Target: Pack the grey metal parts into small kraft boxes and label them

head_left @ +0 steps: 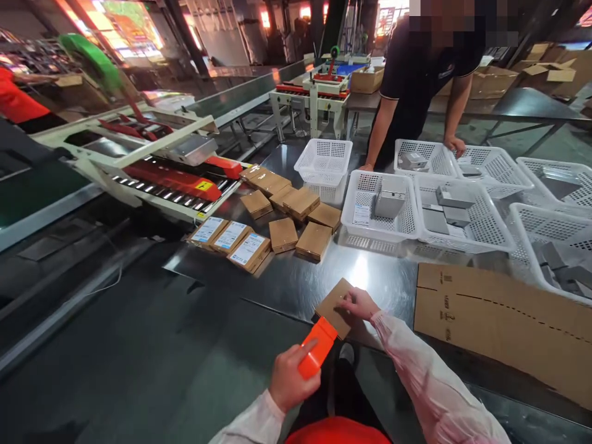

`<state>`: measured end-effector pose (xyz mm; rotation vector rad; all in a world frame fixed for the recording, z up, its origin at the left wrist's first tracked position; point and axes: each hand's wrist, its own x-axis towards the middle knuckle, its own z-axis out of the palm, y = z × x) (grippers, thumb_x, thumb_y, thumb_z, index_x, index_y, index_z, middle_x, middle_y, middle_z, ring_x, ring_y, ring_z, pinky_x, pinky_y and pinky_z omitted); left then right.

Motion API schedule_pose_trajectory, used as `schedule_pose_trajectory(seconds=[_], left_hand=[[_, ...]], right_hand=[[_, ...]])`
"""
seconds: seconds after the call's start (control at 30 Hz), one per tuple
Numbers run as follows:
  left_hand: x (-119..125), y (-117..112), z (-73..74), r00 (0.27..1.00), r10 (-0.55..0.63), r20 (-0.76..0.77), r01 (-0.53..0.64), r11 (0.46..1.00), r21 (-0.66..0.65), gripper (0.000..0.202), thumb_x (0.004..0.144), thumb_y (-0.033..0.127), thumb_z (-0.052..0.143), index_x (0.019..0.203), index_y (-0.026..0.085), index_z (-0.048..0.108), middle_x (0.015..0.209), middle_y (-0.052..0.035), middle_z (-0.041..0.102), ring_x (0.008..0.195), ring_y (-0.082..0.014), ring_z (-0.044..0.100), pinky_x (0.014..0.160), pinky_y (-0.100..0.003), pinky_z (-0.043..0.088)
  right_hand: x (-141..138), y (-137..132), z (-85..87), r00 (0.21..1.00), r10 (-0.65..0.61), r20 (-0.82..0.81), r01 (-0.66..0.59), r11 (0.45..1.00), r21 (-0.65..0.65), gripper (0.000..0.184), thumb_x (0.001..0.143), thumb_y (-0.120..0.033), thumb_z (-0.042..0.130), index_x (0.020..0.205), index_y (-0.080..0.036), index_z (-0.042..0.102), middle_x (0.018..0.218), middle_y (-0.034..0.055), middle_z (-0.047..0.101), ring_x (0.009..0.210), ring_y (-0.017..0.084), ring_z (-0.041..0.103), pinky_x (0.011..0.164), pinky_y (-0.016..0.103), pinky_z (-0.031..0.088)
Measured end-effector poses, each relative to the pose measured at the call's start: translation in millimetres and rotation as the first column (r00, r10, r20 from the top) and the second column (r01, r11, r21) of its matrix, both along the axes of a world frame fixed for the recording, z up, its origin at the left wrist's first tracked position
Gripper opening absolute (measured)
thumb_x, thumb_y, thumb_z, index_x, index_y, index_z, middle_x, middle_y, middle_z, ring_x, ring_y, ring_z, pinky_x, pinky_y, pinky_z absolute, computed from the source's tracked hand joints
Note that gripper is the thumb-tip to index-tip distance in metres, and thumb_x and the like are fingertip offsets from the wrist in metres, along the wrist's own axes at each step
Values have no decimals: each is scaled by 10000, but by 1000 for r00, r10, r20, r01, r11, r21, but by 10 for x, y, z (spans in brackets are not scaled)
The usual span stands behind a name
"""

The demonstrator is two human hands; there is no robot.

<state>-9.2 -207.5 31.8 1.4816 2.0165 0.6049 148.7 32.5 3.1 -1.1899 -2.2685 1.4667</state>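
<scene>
My left hand (293,377) is wrapped around a bright orange, block-shaped hand tool (320,348), its far end touching the near edge of a small cardboard box (333,306). That flat brown box lies at the front edge of the metal table. My right hand (359,304) has its fingers curled in and pressed on the right part of the box's top. Whatever may be pinched under those fingertips is hidden. Several similar small boxes (315,240) lie farther back, and three at the left carry white-and-blue labels (248,248).
White perforated baskets (380,231) with grey boxes stand at the right, behind a large flat carton (499,320). A co-worker (416,80) leans over them from across the table. A roller conveyor with a red-and-white machine (171,172) borders the table's left end.
</scene>
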Motion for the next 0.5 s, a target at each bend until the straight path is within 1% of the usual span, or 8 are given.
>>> schedule_pose_trajectory(seconds=[0.13,0.23,0.3,0.33,0.37,0.4,0.47,0.5], left_hand=[[-24,47,-20,1000,-3,-22,3,1000,-12,621,662,339,611,1269,242,696,935,-120,746,847,-329,715,795,-424,562],[-23,101,1,998,-1,-60,-2,999,-51,620,672,341,607,1278,239,691,923,-118,749,849,-325,719,798,-414,562],[-20,123,26,995,-2,-95,-6,997,-80,604,682,324,602,1275,251,691,916,-110,753,857,-316,719,805,-412,558],[-19,128,37,994,-6,-110,-4,996,-93,599,685,315,602,1274,257,689,925,-107,755,866,-313,718,816,-414,555],[-17,129,43,993,-14,-117,1,994,-105,599,684,307,606,1275,258,688,940,-106,757,876,-313,717,827,-417,553],[-16,128,44,993,-22,-120,8,993,-115,606,680,302,612,1280,256,684,961,-107,758,885,-314,716,836,-419,552],[-11,127,24,993,-35,-117,21,993,-119,620,677,295,618,1294,254,674,980,-111,757,894,-316,716,838,-420,553],[-6,129,4,993,-37,-115,24,993,-111,617,683,294,618,1297,256,672,970,-112,756,888,-316,716,829,-419,554]], right_hand=[[-37,-68,-52,996,-33,82,22,991,134,353,775,-408,625,557,-241,403,630,16,549,705,190,507,677,323,384],[-40,-140,-80,989,-59,138,28,976,216,300,774,-363,656,589,-227,462,766,61,600,846,231,543,781,359,416],[-30,-190,-67,977,-113,180,61,961,268,235,767,-387,689,689,-209,557,926,120,622,1001,292,536,868,413,414],[-28,-210,-51,961,-175,213,105,947,305,261,752,-430,715,796,-196,608,1019,154,614,1080,331,511,902,451,404],[-30,-225,-31,935,-253,250,154,922,356,391,726,-484,743,948,-182,633,1124,188,589,1156,371,473,933,492,388],[-39,-235,-11,900,-331,284,197,890,412,595,687,-543,770,1122,-170,609,1228,218,546,1220,407,428,959,532,368],[-78,-246,12,835,-428,345,242,850,468,1020,578,-640,820,1398,-166,441,1370,249,457,1291,453,365,989,579,337],[-106,-249,10,825,-427,369,243,859,451,1151,545,-669,829,1466,-164,359,1396,255,442,1295,460,367,991,580,337]])
